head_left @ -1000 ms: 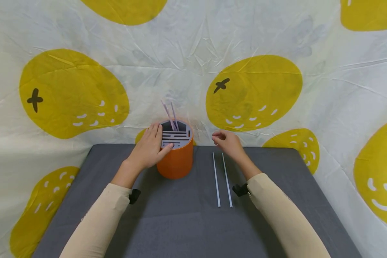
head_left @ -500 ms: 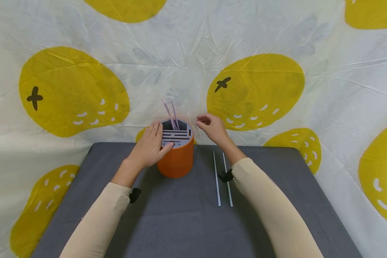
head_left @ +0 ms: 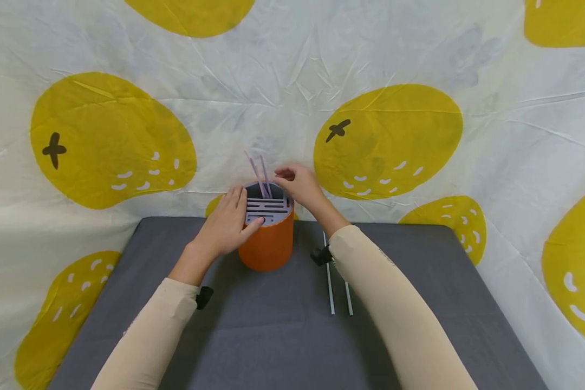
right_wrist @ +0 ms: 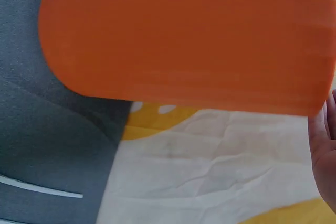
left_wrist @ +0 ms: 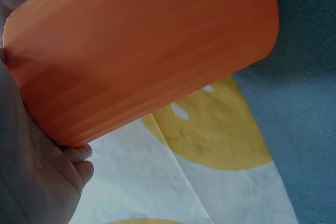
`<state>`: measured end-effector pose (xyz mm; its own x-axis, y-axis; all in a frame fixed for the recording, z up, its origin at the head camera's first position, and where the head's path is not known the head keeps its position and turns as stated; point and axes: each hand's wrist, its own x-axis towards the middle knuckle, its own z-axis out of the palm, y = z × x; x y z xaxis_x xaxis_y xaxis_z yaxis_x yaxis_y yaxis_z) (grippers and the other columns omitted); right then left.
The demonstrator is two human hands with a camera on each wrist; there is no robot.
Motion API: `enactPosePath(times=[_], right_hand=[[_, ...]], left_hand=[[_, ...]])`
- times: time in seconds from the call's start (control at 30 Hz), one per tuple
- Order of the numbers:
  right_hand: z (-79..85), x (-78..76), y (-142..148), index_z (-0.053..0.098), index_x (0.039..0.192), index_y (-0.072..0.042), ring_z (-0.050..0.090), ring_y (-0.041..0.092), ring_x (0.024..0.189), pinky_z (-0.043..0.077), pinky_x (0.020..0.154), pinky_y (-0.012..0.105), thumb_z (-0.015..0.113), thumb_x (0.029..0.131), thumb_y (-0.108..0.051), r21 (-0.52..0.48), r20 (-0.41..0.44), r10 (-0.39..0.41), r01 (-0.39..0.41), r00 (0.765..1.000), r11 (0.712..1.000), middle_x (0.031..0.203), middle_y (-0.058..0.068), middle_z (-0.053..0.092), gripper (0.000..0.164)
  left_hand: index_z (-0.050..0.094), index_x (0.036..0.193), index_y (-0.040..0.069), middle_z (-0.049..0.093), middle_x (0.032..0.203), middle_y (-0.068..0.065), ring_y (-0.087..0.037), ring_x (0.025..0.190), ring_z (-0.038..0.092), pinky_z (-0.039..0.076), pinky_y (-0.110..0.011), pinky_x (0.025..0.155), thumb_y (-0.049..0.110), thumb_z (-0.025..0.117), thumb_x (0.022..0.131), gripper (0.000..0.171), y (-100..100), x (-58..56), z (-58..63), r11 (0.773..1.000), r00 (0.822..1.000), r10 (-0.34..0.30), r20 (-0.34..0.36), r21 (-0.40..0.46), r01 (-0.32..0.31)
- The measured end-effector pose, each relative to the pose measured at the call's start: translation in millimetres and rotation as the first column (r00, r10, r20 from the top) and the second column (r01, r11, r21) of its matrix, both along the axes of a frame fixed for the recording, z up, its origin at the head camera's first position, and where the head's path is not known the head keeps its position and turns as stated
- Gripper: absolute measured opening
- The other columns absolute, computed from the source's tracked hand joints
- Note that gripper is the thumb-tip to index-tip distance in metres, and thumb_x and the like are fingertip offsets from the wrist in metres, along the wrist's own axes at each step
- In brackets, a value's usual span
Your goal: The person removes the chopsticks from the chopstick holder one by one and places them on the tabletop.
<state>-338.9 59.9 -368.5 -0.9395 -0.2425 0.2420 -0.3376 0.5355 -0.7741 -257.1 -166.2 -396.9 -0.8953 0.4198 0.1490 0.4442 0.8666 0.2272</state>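
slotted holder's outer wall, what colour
The outer wall is orange, clearest in the right wrist view.

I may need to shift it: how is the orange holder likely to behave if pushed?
The orange holder would probably keep its shape, since its side looks undented. A high push might tip it, as it stands upright and looks taller than wide. Its purple sticks may swing, leaning with space around them.

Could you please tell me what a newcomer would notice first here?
Probably the orange holder, far back on the table, with thin sticks slanting from its back opening. The left hand touches its rim; the right hand is near the sticks. Behind, yellow fruits mark a pale cloth.
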Motion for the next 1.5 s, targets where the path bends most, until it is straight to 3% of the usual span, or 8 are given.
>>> enactPosePath(times=[0.4,0.77,1.07,1.37,1.5], right_hand=[[6.8,-5.9,-29.1,0.076,0.110,-0.008,0.070,0.024,0.098,0.059,0.089,0.038,0.076,0.096,-0.025,0.077,-0.011,-0.072,0.073,0.997,0.994,0.105,0.009,0.076,0.022],[7.0,-7.4,-33.9,0.075,0.103,-0.006,0.069,0.026,0.095,0.058,0.087,0.038,0.075,0.097,-0.019,0.114,-0.063,-0.089,0.096,0.994,0.989,0.100,0.011,0.075,0.015],[9.9,-2.5,-30.4,0.074,0.099,-0.008,0.066,0.024,0.089,0.056,0.081,0.038,0.074,0.097,-0.020,0.057,-0.073,-0.076,0.081,0.994,0.995,0.096,0.009,0.074,0.012],[19.2,7.2,-23.0,0.071,0.105,-0.008,0.069,0.024,0.096,0.059,0.084,0.037,0.069,0.101,-0.018,0.007,-0.076,-0.075,0.075,0.994,0.997,0.101,0.009,0.073,0.011],[25.5,12.1,-16.4,0.071,0.107,-0.007,0.071,0.024,0.092,0.062,0.083,0.036,0.069,0.100,-0.017,-0.065,-0.086,-0.103,0.098,0.991,0.993,0.101,0.011,0.072,0.012]], left_hand=[[0.013,0.162,-0.009,0.009,0.171,-0.028,-0.042,0.160,0.007,0.011,-0.054,0.130,0.061,0.034,0.107,0.091,0.2,0.4,-0.1,1.000,1.000,-0.001,0.006,-0.011,0.001],[0.014,0.162,-0.008,0.009,0.171,-0.028,-0.042,0.160,0.008,0.012,-0.054,0.130,0.061,0.034,0.107,0.091,0.4,0.5,-1.8,1.000,1.000,-0.003,0.001,-0.005,0.003],[0.012,0.162,-0.007,0.008,0.171,-0.027,-0.041,0.160,0.006,0.011,-0.054,0.130,0.061,0.033,0.107,0.090,0.4,1.3,0.4,1.000,1.000,0.004,0.007,-0.004,-0.004],[0.011,0.162,-0.007,0.007,0.171,-0.027,-0.041,0.160,0.006,0.010,-0.053,0.130,0.063,0.032,0.106,0.092,0.2,0.0,0.1,1.000,1.000,0.009,0.015,-0.019,-0.009],[0.011,0.163,-0.007,0.007,0.171,-0.026,-0.041,0.160,0.006,0.010,-0.053,0.131,0.064,0.032,0.106,0.093,-0.3,-0.4,-0.6,1.000,1.000,0.010,0.015,-0.019,-0.010]])
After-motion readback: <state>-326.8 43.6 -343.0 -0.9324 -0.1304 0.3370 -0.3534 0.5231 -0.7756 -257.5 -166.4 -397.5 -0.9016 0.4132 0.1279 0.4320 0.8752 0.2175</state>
